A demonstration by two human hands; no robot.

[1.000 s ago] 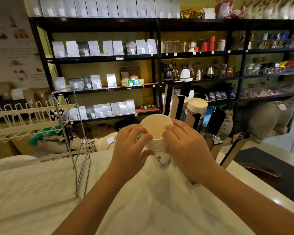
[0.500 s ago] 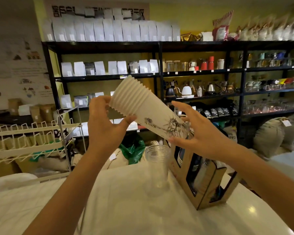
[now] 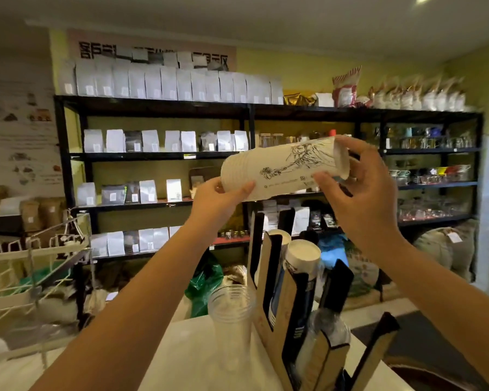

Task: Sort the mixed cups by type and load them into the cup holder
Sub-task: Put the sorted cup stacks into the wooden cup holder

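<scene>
We are holding the paper cups (image 3: 283,169) sideways in the air above the holder (image 3: 291,314), our left hand (image 3: 218,201) gripping the rim end and our right hand (image 3: 364,190) gripping the base end. Clear cups (image 3: 229,311) are standing on the tabletop (image 3: 187,359) beside the holder.

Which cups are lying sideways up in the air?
The stack of white paper cups with the black drawing, held sideways between the left hand and right hand. The clear plastic cups stand upright on the counter.
</scene>
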